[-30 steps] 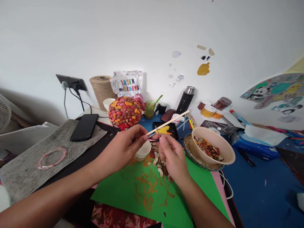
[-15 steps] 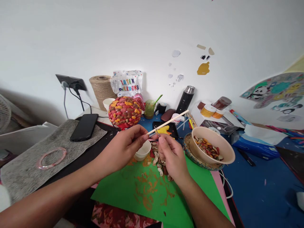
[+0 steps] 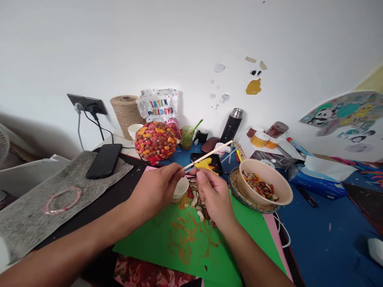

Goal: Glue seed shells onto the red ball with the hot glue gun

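My left hand (image 3: 157, 187) is closed on a pale wooden stick (image 3: 209, 154), which slants up to the right beyond the fingers. Close beside it, my right hand (image 3: 214, 195) pinches a thin dark pointed piece (image 3: 194, 166) whose tip meets the stick; its kind is too small to make out. Below the hands lies a green sheet (image 3: 155, 239) smeared with orange-brown paint. Peanut shells (image 3: 200, 215) are heaped between the hands, and a white cup (image 3: 181, 188) stands partly hidden behind my left hand.
A ball covered in painted shells (image 3: 155, 141) stands at the back left, before a twine spool (image 3: 127, 113). To the right, a beige bowl (image 3: 285, 191) of painted shells rests on a woven tray (image 3: 235, 185). A phone (image 3: 104, 160) lies left; a black flask (image 3: 231, 126) stands behind.
The view has shifted slightly. Both hands stay close together at the stick, and the dark piece shows less between the right fingers.
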`<act>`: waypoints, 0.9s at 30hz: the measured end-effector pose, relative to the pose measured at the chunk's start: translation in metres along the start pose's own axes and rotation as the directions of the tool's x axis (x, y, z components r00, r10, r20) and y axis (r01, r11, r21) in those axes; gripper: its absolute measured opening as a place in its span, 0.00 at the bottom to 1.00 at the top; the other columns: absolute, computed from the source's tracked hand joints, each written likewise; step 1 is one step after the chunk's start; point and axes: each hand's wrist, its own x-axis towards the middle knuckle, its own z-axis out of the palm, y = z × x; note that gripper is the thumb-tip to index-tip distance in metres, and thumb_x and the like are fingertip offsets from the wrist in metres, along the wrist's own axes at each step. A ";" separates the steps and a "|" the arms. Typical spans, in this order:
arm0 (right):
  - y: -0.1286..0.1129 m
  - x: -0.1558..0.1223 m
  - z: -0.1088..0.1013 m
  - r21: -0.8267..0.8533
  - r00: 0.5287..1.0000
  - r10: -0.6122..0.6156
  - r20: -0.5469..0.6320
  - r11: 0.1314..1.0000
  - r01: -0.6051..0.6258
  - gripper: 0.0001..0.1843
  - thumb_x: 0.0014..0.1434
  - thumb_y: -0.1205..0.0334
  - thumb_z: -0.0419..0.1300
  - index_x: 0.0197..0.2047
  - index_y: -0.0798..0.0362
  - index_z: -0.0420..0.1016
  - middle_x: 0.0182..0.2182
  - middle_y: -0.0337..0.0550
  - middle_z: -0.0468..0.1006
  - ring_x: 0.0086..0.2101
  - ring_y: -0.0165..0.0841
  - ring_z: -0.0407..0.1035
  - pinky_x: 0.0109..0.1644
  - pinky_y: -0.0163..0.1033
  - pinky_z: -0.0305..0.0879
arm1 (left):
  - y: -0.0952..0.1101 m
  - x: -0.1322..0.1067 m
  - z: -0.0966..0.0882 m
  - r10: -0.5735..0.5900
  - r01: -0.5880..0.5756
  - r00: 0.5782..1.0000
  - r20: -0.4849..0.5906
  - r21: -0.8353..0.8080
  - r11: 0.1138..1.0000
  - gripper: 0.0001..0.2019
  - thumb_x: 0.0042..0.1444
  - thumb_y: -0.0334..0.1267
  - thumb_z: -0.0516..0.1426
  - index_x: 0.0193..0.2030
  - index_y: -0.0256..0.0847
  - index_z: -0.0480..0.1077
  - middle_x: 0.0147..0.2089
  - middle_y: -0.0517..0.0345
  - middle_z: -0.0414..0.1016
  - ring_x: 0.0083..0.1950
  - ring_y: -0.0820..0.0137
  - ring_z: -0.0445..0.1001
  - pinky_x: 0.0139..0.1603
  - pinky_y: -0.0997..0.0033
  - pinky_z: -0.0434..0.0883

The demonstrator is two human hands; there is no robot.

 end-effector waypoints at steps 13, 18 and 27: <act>-0.003 -0.001 0.005 0.106 0.999 0.033 0.040 0.994 -0.037 0.31 0.63 0.30 0.70 0.44 0.53 0.88 0.20 0.26 0.51 0.21 0.26 0.42 0.22 0.35 0.40 | 0.005 0.008 -0.021 -0.104 0.438 0.864 0.493 -0.631 0.640 0.24 0.62 0.64 0.58 0.33 0.43 0.67 0.22 0.70 0.53 0.21 0.74 0.49 0.22 0.73 0.50; 0.000 0.000 0.007 0.166 0.997 0.069 0.028 0.983 -0.073 0.32 0.59 0.29 0.73 0.41 0.54 0.86 0.19 0.25 0.52 0.20 0.24 0.41 0.22 0.34 0.38 | 0.004 0.006 -0.015 -0.078 0.152 0.969 0.234 -0.318 0.936 0.18 0.70 0.53 0.51 0.35 0.43 0.69 0.26 0.61 0.66 0.26 0.68 0.64 0.30 0.70 0.59; 0.003 0.001 0.012 0.221 0.995 0.098 -0.004 0.971 -0.094 0.31 0.60 0.31 0.73 0.41 0.54 0.84 0.17 0.22 0.51 0.18 0.23 0.39 0.20 0.33 0.37 | 0.000 0.000 0.001 0.009 -0.013 1.000 0.029 0.153 0.988 0.17 0.72 0.44 0.47 0.37 0.42 0.72 0.28 0.54 0.74 0.27 0.64 0.69 0.30 0.66 0.52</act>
